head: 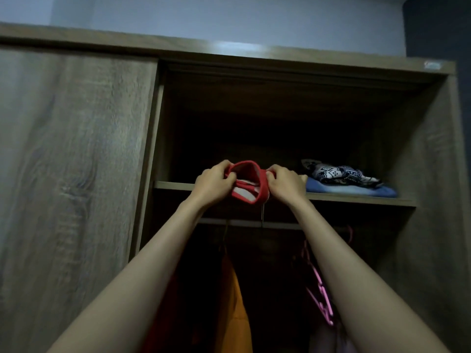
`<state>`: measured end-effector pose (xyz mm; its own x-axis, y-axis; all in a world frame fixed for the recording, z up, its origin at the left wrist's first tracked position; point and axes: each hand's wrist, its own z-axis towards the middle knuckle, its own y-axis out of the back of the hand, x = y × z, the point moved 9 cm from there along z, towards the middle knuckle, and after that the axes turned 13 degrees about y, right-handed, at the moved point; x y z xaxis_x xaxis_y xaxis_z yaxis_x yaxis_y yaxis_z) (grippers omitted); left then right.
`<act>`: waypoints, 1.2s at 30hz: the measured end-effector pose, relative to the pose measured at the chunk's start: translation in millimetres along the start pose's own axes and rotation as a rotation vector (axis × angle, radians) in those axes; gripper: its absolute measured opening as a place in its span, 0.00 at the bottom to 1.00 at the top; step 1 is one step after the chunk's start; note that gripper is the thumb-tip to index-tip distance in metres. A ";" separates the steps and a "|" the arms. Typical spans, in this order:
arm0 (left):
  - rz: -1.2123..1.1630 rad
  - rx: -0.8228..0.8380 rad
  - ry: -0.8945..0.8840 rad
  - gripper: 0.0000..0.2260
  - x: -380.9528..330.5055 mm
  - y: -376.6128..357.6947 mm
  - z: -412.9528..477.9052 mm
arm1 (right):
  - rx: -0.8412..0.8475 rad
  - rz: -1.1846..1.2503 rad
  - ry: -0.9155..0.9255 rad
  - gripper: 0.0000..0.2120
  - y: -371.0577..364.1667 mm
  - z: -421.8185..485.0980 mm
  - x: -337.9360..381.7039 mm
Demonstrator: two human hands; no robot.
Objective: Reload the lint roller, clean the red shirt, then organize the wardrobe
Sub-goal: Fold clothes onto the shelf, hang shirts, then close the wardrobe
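No readable writing, 2 hands, left hand [213,184] and right hand [285,186] both clenched on 1 folded red shirt [248,183] at wardrobe shelf [173,185] edge, 2 folded garments [349,182] stacked right, pink hangers [319,284], 1 orange garment [235,301] below

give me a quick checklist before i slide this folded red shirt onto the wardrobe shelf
1. Grip: left hand and right hand each pinch one end of the red shirt: ok.
2. Fold holding: the bundle looks compact, though a thin strand hangs below it: ok.
3. Landing spot: the shelf left of the blue folded garment looks free, but its back is dark: cannot tell.
4. Height: the shirt sits at the shelf's front edge, partly below it, so lift first: not ok.
5. Neighbours: the patterned garment lies on the blue one, close to the right hand: ok.
6. Sliding door is clear of the opening: ok.
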<state>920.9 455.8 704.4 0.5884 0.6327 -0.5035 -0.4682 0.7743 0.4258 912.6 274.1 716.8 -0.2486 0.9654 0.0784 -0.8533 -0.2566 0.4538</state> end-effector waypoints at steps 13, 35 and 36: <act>-0.980 -0.135 -0.145 0.12 -19.5 49.5 -142.8 | -0.908 0.579 0.210 0.10 97.7 -142.7 58.5; -0.666 0.596 0.489 0.10 74.5 -139.1 -303.6 | -0.071 0.737 -0.596 0.11 -65.3 -385.1 -62.9; -0.718 0.540 0.613 0.09 86.2 -146.8 -308.0 | -0.061 0.716 -0.636 0.12 -67.0 -393.0 -66.0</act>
<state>837.3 401.2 366.9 0.1097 0.0504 -0.9927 0.2939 0.9524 0.0809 806.0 209.6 332.4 -0.4399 0.4184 0.7946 -0.6225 -0.7798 0.0660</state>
